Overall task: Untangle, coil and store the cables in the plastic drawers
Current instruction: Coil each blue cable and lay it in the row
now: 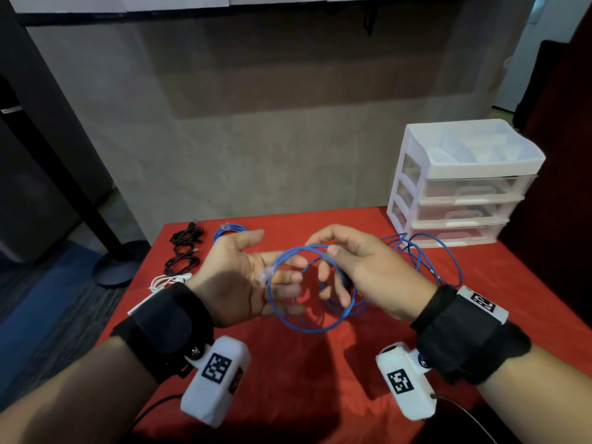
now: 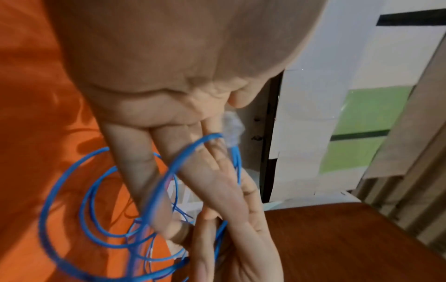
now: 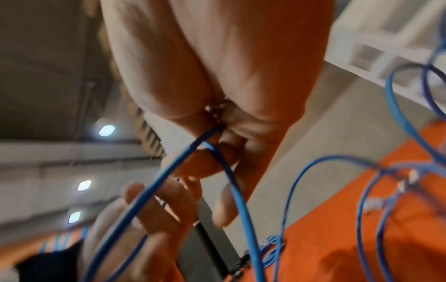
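— Over at nine o'clock on the red tablecloth (image 1: pixel 400 315), what lies there?
— Black cables (image 1: pixel 185 251) in coiled bundles, a white cable (image 1: pixel 166 279) just nearer than them, and a small coiled blue cable (image 1: pixel 231 230) at about ten o'clock.

— And the left hand (image 1: pixel 243 277)?
— Palm turned up, fingers straight and spread. Loops of the blue network cable (image 1: pixel 312 328) hang round those fingers, and its clear plug (image 1: pixel 266 274) rests against the palm.

— What about the right hand (image 1: pixel 362 274)?
— It sits at three o'clock of the left hand, close to it. Thumb and forefinger pinch the blue strand at the top of the loop; the other fingers hang loosely curled.

— Where does the remaining cable go?
— It trails toward two o'clock in loose tangled loops (image 1: pixel 429 254) on the cloth, reaching the foot of the plastic drawers (image 1: pixel 461 200), whose three drawers all look closed.
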